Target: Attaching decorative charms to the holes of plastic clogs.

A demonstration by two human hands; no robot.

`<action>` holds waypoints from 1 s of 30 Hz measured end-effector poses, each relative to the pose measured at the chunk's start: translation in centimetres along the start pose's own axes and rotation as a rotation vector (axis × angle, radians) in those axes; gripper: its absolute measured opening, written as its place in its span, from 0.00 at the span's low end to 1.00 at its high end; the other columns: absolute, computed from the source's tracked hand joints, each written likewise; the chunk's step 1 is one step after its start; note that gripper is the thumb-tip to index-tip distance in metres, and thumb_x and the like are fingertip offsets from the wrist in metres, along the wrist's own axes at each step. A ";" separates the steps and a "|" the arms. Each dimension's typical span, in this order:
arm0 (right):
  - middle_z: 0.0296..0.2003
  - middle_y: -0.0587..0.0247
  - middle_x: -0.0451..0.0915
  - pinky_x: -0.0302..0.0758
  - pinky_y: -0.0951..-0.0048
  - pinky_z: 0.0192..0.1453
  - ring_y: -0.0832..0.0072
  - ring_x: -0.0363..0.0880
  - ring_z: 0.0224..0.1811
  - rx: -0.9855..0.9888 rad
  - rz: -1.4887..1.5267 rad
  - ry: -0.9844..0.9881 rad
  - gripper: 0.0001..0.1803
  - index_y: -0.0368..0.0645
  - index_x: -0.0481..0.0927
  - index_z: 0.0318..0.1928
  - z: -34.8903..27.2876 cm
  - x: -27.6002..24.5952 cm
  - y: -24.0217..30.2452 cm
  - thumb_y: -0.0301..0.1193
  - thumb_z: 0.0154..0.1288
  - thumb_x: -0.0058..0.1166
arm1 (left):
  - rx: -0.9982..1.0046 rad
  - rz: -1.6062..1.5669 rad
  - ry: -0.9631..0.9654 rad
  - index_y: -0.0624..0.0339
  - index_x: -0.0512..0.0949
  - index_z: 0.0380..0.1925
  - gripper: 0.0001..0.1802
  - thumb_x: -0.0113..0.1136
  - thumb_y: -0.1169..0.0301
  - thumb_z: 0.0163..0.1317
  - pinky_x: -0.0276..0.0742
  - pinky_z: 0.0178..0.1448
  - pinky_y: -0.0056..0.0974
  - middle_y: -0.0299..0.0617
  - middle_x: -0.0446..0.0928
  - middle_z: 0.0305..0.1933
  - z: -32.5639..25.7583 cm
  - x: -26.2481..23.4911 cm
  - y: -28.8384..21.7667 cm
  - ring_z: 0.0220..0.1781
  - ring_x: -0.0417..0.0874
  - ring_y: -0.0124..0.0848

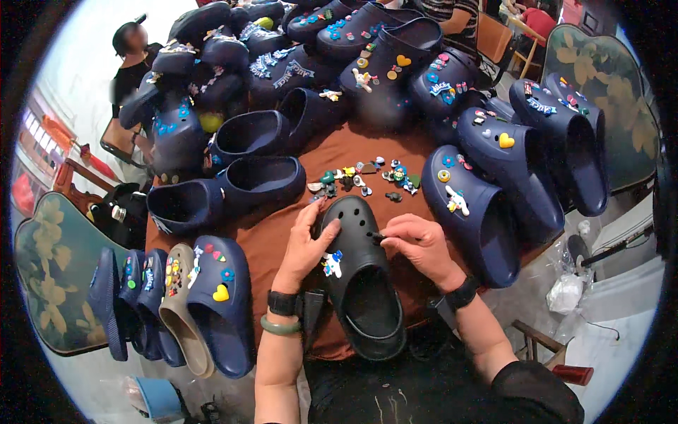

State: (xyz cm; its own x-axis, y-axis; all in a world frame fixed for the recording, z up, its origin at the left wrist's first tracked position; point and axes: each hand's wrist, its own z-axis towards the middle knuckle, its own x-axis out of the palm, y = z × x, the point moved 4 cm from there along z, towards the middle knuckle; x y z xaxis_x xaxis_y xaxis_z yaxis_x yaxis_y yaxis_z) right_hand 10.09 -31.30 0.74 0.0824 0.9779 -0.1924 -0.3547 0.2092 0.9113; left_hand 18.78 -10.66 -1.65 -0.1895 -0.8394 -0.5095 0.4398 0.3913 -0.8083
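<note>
A black clog (349, 249) with holes in its upper lies toe away from me at the near middle of the table. My left hand (306, 247) grips its left side, thumb on top near the holes. A white-and-blue charm (332, 264) sits on the clog's left side, below that thumb. On the other side, my right hand (422, 246) pinches a small dark piece (378, 238) against the upper, beside a hole; its kind is too small to make out. Just beyond the toe lies a loose heap of small colourful shoe charms (360, 178).
Navy clogs with charms (462, 205) line the right side of the brown-covered table (385, 145). More navy clogs (258, 177) lie at left, others piled high behind. A beige clog (181, 304) stands among blue ones at the near left. Another person (133, 63) is at far left.
</note>
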 end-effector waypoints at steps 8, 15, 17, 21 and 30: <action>0.42 0.57 0.79 0.76 0.67 0.47 0.61 0.78 0.45 -0.281 -0.329 0.120 0.23 0.42 0.82 0.45 -1.3 0.1 1.5 0.11 0.47 0.51 | -0.017 0.028 0.084 0.62 0.65 0.61 0.31 0.55 0.55 0.63 0.53 0.67 0.45 0.52 0.68 0.60 -0.5 1.2 1.9 0.65 0.65 0.44; 0.46 0.65 0.76 0.67 0.61 0.54 0.66 0.73 0.51 -0.543 -0.777 0.392 0.24 0.46 0.79 0.50 -0.3 0.2 5.0 0.24 0.48 0.59 | 0.064 0.156 0.077 0.59 0.65 0.62 0.29 0.48 0.54 0.67 0.54 0.68 0.45 0.54 0.68 0.61 -1.2 0.0 -0.2 0.65 0.65 0.48; 0.46 0.66 0.75 0.66 0.62 0.53 0.67 0.72 0.51 -0.547 -0.863 0.470 0.24 0.46 0.78 0.50 -0.1 0.7 6.1 0.27 0.48 0.60 | -0.075 0.114 0.119 0.57 0.64 0.62 0.29 0.47 0.53 0.67 0.52 0.68 0.46 0.53 0.67 0.61 -1.0 0.3 0.4 0.66 0.63 0.46; 0.46 0.67 0.73 0.64 0.63 0.55 0.70 0.71 0.53 -0.549 -0.965 0.567 0.23 0.46 0.77 0.50 0.3 1.2 6.7 0.28 0.48 0.59 | -0.034 0.104 0.062 0.57 0.65 0.61 0.31 0.50 0.49 0.65 0.52 0.64 0.48 0.51 0.67 0.60 -1.2 0.6 1.0 0.65 0.63 0.44; 0.41 0.49 0.79 0.74 0.65 0.52 0.54 0.78 0.46 -0.274 -0.498 0.222 0.18 0.37 0.79 0.43 4.2 -0.9 3.9 0.14 0.49 0.48 | -0.108 -0.182 -0.055 0.63 0.74 0.53 0.24 0.46 0.55 0.68 0.66 0.59 0.44 0.51 0.77 0.51 -0.1 1.0 3.1 0.55 0.75 0.46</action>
State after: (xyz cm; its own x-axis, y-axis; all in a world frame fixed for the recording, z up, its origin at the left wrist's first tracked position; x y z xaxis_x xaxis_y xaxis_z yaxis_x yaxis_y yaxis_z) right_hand 12.56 -31.41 6.06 0.1146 0.7341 -0.6693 -0.5527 0.6069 0.5711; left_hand 19.90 -10.23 -4.67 -0.2081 -0.9179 -0.3379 0.3057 0.2671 -0.9139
